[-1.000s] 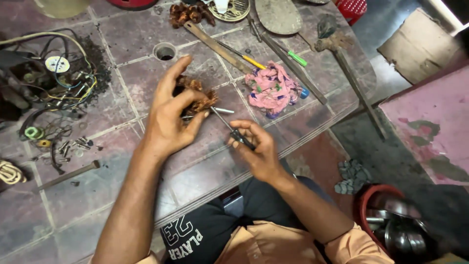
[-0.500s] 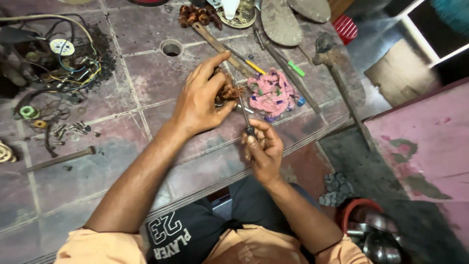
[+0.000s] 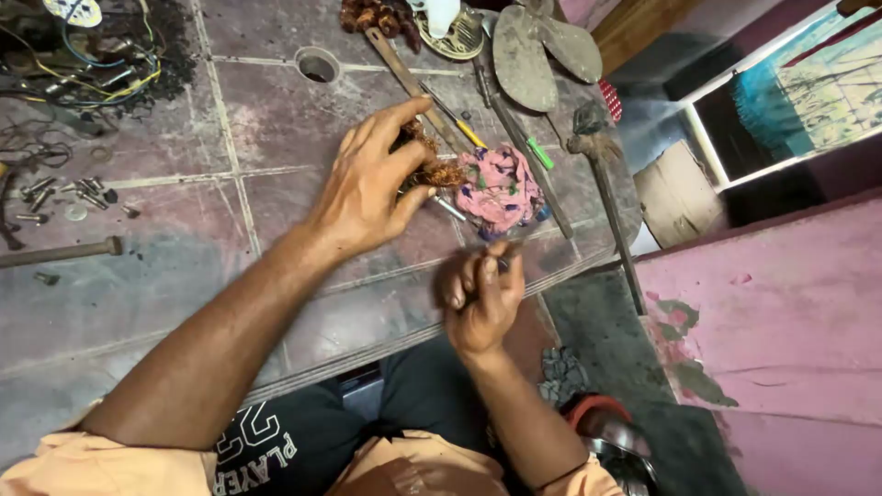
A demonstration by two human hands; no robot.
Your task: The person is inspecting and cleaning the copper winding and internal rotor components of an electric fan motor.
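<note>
right hand [image 3: 478, 292] blurred, its tool unclear

Tiled floor [image 3: 276, 119] with screws [image 3: 64, 195], pink rag [image 3: 503, 188], wires [image 3: 101, 69].

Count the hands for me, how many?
2. The left hand holds a copper coil over the floor; the right hand is nearer the body, blurred, gripping a thin tool.

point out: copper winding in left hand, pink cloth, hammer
copper winding [image 3: 439, 171], head view, frayed wire bundle past the left hand's fingertips.
pink cloth [image 3: 501, 188], head view, middle of the crumpled cloth.
hammer [image 3: 614, 216], head view, mid-handle.
</note>
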